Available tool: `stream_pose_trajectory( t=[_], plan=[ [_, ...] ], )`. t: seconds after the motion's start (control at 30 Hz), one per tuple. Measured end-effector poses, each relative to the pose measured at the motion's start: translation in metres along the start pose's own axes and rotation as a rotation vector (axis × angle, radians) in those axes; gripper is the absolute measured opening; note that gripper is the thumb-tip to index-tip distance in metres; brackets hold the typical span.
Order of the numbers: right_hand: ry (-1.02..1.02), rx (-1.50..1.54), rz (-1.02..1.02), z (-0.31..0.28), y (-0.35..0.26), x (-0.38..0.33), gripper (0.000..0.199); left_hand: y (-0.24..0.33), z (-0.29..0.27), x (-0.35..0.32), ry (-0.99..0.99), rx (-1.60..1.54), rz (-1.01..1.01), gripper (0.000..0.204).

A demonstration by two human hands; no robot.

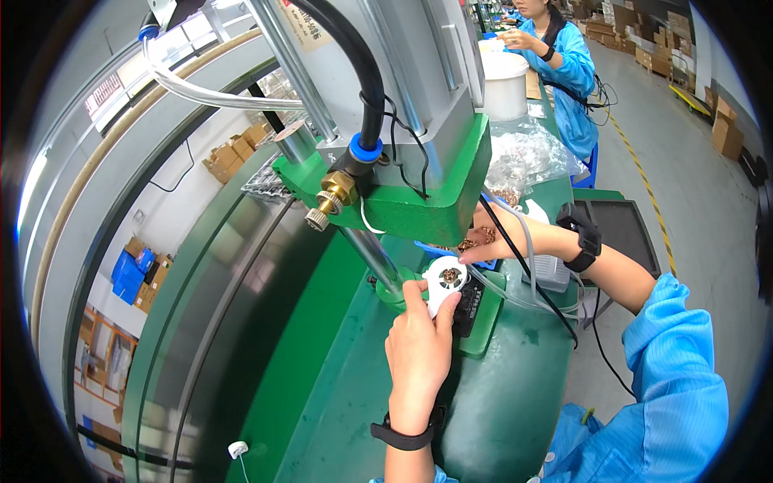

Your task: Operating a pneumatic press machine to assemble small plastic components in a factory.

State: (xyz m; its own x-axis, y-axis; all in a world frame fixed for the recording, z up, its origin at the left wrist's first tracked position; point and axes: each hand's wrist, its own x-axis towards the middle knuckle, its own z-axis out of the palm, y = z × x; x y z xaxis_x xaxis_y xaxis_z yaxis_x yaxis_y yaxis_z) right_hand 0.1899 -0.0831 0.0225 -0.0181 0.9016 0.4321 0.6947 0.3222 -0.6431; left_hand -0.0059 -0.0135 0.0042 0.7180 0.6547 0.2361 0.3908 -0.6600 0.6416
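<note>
A white plastic part (444, 283) with a round, spoked opening is in my left hand (417, 354), pinched between thumb and fingers. Brass-coloured bits (449, 276) show inside its opening. This part is below the green block (403, 185) of a press, over the press base. My right hand (503, 233) reaches in from the right, its thumb beside the white part's upper edge. Behind and around that hand is a blue tray (435, 250) of small brass-coloured pieces (481, 236). The block hides some of my right fingertips, so what they hold cannot be seen.
The press has a steel column (372, 259), a brass valve (332, 199) and a black hose (366, 72). Cables cross the green bench (507, 386) near a grey box (549, 274). Beyond are a plastic bag (523, 157), a white bucket (505, 87) and a seated co-worker (573, 105).
</note>
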Motion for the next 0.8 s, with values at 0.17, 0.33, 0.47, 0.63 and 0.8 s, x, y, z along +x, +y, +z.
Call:
stream_pose_trajectory(
  t=[0.17, 0.33, 0.47, 0.63, 0.8],
  plan=[
    [0.446, -0.255, -0.097, -0.001, 0.052, -0.033, 0.035, 0.002, -0.001, -0.001, 0.006, 0.001, -0.038, 0.034],
    [0.480, -0.379, 0.023, 0.023, 0.086, -0.069, 0.036, 0.000, 0.003, 0.000, 0.011, 0.012, 0.001, 0.036],
    [0.554, -0.470, -0.014, 0.020, 0.081, -0.065, 0.033, 0.001, 0.001, 0.002, 0.002, 0.000, -0.008, 0.035],
    [0.310, -0.687, -0.078, 0.015, 0.088, -0.049, 0.022, 0.002, 0.001, 0.002, -0.033, 0.023, -0.033, 0.033],
    [0.077, -0.698, 0.000, 0.019, 0.093, -0.009, 0.018, -0.007, 0.001, -0.003, -0.057, -0.228, -0.009, 0.030]
  ],
)
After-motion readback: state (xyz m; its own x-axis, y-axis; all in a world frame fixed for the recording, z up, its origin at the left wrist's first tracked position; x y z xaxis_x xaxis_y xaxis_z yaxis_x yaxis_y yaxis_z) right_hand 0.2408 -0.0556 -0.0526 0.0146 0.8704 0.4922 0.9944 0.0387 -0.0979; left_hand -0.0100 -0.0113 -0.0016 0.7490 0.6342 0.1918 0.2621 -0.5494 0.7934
